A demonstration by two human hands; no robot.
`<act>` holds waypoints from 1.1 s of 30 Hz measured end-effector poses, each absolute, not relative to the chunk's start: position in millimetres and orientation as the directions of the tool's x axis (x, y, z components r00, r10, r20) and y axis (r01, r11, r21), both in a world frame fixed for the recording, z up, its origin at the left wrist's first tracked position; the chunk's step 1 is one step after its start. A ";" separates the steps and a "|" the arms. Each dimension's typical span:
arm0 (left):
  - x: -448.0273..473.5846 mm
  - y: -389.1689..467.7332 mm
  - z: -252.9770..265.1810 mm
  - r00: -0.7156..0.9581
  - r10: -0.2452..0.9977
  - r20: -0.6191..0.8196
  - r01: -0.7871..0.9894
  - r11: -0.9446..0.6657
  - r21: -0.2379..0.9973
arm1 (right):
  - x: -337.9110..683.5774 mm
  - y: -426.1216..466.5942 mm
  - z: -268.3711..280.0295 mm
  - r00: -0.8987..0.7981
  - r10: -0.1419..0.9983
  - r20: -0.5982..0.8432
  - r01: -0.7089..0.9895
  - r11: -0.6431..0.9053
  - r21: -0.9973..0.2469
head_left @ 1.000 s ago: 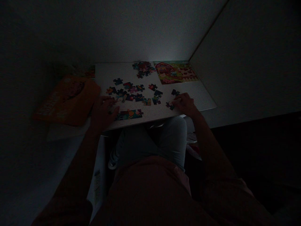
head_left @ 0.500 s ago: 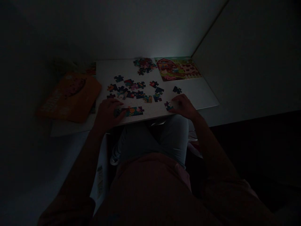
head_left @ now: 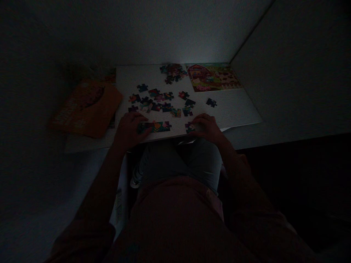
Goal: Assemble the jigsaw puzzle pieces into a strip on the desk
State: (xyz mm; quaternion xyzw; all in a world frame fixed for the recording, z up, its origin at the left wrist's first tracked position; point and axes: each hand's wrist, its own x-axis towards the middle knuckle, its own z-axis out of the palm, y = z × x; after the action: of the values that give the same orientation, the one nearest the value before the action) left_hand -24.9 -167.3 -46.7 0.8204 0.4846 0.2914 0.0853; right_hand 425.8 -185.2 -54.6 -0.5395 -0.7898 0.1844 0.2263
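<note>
Sliding loose piece (head_left: 189,127) left toward joined strip (head_left: 157,126).
Right hand (head_left: 206,127) pinching it, now nearer; left hand (head_left: 128,129) pressing strip flat on counter (head_left: 236,109), not gripping.

We see left hand (head_left: 131,129) on joined strip (head_left: 157,126) at white board (head_left: 236,109) near edge; right hand (head_left: 206,126) touches loose piece (head_left: 189,127), approx. beside it.

At your eleven o'clock an orange box (head_left: 87,107) lies beside the white counter (head_left: 236,109); at one o'clock a farm picture (head_left: 215,77) rests against the wall.
</note>
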 end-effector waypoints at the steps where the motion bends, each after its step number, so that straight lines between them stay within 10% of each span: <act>1: -24.6 -167.6 -46.2 0.360 0.852 0.381 0.750 -0.507 0.425 | 418.5 -187.4 -54.5 -0.328 0.932 0.154 0.769 0.358 -0.529; 33: -24.4 -169.2 -45.6 0.404 0.833 0.378 0.756 -0.536 0.374 | 351.5 -162.2 -56.1 -0.341 0.917 0.208 0.754 0.399 -0.522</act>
State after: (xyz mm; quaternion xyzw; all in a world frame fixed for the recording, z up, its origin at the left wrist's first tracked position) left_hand -24.4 -169.2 -45.6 0.8347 0.4761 0.2674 0.0717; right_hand 351.5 -162.2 -56.1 -0.5214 -0.8010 0.1695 0.2404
